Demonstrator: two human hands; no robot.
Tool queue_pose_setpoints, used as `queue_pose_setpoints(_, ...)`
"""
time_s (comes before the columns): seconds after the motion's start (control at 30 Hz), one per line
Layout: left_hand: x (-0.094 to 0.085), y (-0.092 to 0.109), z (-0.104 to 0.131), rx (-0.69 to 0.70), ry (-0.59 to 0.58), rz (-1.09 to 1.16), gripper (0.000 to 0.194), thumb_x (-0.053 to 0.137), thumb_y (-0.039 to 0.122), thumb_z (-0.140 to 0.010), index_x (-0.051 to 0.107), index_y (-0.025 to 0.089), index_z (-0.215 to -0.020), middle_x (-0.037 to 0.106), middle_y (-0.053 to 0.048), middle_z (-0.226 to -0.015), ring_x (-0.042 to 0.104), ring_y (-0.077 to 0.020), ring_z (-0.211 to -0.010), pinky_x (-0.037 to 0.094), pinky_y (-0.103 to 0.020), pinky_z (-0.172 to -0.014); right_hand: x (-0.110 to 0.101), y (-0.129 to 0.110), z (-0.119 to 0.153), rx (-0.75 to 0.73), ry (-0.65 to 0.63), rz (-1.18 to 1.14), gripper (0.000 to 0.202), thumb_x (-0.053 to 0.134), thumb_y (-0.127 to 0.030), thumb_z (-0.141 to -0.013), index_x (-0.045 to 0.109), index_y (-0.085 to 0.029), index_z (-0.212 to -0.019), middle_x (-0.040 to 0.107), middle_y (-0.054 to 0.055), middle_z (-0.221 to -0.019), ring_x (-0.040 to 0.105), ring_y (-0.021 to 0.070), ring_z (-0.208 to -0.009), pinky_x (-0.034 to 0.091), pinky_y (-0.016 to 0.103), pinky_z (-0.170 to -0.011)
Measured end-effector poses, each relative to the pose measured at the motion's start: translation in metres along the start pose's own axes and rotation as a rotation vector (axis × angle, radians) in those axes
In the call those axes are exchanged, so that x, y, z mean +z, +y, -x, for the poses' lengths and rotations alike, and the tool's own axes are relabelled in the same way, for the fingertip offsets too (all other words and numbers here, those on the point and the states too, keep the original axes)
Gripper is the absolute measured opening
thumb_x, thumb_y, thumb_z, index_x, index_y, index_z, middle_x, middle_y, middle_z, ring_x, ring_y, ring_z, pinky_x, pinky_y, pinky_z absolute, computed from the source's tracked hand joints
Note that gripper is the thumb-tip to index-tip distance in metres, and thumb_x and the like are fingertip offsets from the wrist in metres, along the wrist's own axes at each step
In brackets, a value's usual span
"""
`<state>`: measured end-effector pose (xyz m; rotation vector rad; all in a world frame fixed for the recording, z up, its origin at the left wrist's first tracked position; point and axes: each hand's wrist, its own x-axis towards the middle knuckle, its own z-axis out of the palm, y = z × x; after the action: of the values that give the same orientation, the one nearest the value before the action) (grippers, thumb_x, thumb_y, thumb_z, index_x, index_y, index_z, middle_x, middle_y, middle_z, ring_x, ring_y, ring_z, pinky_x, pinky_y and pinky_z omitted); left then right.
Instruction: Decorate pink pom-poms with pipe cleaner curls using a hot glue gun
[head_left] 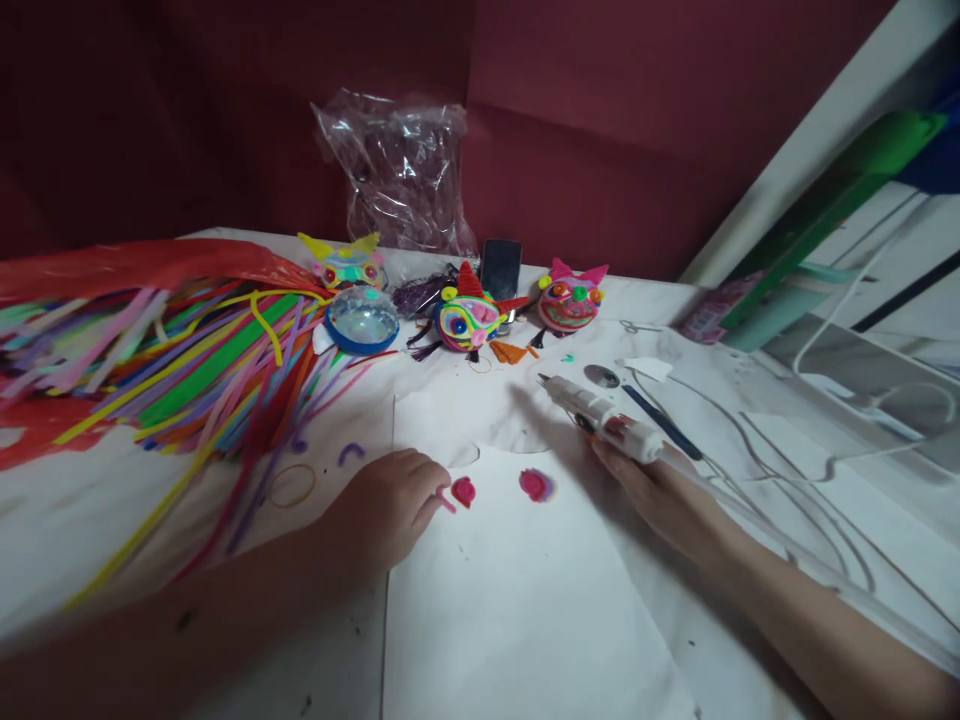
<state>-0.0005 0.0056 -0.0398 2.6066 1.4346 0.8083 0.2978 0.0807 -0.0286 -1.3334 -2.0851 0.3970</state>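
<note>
My left hand [401, 505] is closed over the white paper [510, 610], pinching a short pink strip [447, 500]. Right beside its fingertips lies a small red-pink coiled piece [463, 491]. A second coil [538, 486], pink with a purple and pale edge, lies farther right on the paper. My right hand [626, 470] is wrapped round a white glue gun [604, 415], held above the table with its nozzle toward the upper left. Part of the right hand's fingers is hidden by the gun.
Colourful fuzzy strips [217, 360] spread over the left. Behind stand decorated animal heads [469, 320], a blue-rimmed clear bowl [363, 320], a phone [501, 268] and a clear plastic bag [409, 170]. Dark-handled tool [664, 422] and cables [757, 460] lie right.
</note>
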Motion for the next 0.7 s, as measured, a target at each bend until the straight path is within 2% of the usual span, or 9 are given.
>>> queue_pose_setpoints(0.1, 0.004, -0.001, -0.002, -0.008, 0.035, 0.043, 0.014, 0.051, 0.008, -0.084, 0.06, 0.017, -0.086, 0.067, -0.003, -0.078, 0.061, -0.0154, -0.074, 0.047, -0.026, -0.067, 0.001, 0.005, -0.001, -0.024, -0.028, 0.052, 0.022, 0.046, -0.037, -0.089, 0.06, -0.02, -0.089, 0.067, 0.009, -0.09, 0.064, 0.0258, -0.081, 0.053, 0.039, -0.073)
queue_pose_setpoints(0.23, 0.005, -0.001, -0.006, -0.042, 0.056, 0.097, 0.014, 0.052, 0.007, -0.082, 0.06, 0.016, -0.087, 0.066, -0.004, -0.081, 0.061, -0.0143, -0.074, 0.047, -0.025, -0.067, 0.001, 0.005, 0.002, -0.153, -0.085, 0.04, 0.019, 0.046, -0.034, -0.091, 0.056, -0.022, -0.1, 0.066, 0.009, -0.103, 0.065, 0.0239, -0.092, 0.052, 0.033, -0.076)
queue_pose_setpoints(0.47, 0.0, 0.0, -0.01, -0.103, -0.035, 0.173, 0.014, 0.053, 0.014, -0.084, 0.066, 0.017, -0.083, 0.065, -0.004, -0.082, 0.063, -0.0138, -0.076, 0.049, -0.024, -0.069, -0.004, -0.009, 0.001, -0.136, -0.128, 0.015, 0.018, 0.041, -0.036, -0.094, 0.051, -0.022, -0.089, 0.063, 0.004, -0.082, 0.061, 0.0187, -0.07, 0.049, 0.029, -0.064)
queue_pose_setpoints(0.57, 0.001, 0.001, -0.01, -0.099, -0.022, 0.135, 0.011, 0.059, 0.021, -0.084, 0.068, 0.017, -0.09, 0.065, -0.005, -0.084, 0.063, -0.0147, -0.077, 0.049, -0.025, -0.068, -0.005, -0.014, 0.001, -0.151, -0.133, 0.027, 0.019, 0.04, -0.035, -0.095, 0.051, -0.021, -0.086, 0.061, 0.004, -0.079, 0.06, 0.0179, -0.068, 0.048, 0.029, -0.063)
queue_pose_setpoints(0.7, 0.001, 0.003, -0.011, -0.077, -0.073, 0.054, 0.015, 0.057, 0.019, -0.086, 0.069, 0.016, -0.095, 0.065, -0.006, -0.087, 0.064, -0.0163, -0.08, 0.05, -0.027, -0.07, -0.004, -0.013, 0.001, -0.211, -0.137, 0.05, 0.02, 0.038, -0.032, -0.095, 0.052, -0.02, -0.087, 0.061, 0.005, -0.081, 0.06, 0.0185, -0.071, 0.048, 0.029, -0.064)
